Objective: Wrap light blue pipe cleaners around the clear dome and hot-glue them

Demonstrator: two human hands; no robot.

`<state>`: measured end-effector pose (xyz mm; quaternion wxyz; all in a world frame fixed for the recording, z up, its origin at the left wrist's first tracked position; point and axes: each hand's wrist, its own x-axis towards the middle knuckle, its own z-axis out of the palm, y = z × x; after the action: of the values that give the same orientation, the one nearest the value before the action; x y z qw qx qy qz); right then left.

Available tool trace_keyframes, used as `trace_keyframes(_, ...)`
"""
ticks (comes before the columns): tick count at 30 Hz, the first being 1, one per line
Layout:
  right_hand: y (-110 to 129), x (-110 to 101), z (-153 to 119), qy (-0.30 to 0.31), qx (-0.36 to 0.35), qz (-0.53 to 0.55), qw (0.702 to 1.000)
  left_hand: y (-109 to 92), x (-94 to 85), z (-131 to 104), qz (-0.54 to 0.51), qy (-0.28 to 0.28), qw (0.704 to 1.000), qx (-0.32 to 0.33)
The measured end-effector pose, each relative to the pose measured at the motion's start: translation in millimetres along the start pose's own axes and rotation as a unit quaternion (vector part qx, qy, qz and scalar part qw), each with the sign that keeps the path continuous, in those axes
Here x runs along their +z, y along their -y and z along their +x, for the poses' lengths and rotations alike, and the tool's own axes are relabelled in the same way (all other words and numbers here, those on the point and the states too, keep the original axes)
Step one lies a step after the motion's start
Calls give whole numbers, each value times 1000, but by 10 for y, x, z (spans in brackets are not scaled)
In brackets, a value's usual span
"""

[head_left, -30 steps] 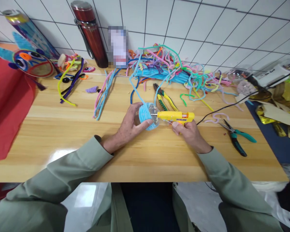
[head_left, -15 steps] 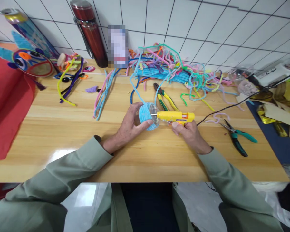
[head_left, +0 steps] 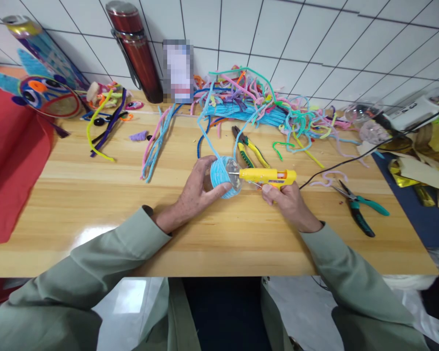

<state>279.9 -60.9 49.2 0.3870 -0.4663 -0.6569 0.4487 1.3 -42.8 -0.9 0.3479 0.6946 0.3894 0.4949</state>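
Observation:
My left hand (head_left: 199,187) is closed around a clear plastic ball (head_left: 235,184) partly wound with light blue pipe cleaner (head_left: 219,176). Two loose pipe cleaner ends rise from the ball toward the back of the table. In my right hand (head_left: 283,197) is a yellow hot glue gun (head_left: 265,175), gripped by its handle, with its metal nozzle at the wound strands on the ball. Whether the nozzle touches them I cannot tell. Just behind the gun lie pliers (head_left: 250,148) with yellow and green handles.
A heap of coloured pipe cleaners (head_left: 249,109) lies along the tiled wall. Teal-handled pliers (head_left: 362,207) rest at the right, near the gun's black cord (head_left: 346,162). A red thermos (head_left: 135,53), a tall can (head_left: 46,51) and a decorated face piece (head_left: 46,95) stand at the left.
The glue gun has shifted very slightly to the right, with my right hand. My left hand keeps its hold on the ball.

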Motion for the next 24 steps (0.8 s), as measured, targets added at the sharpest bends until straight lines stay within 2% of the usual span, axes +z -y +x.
trace_keyframes(24,-89,15,4,-1,-11,26,1000,19,-12,-2,24,10,1000,11)
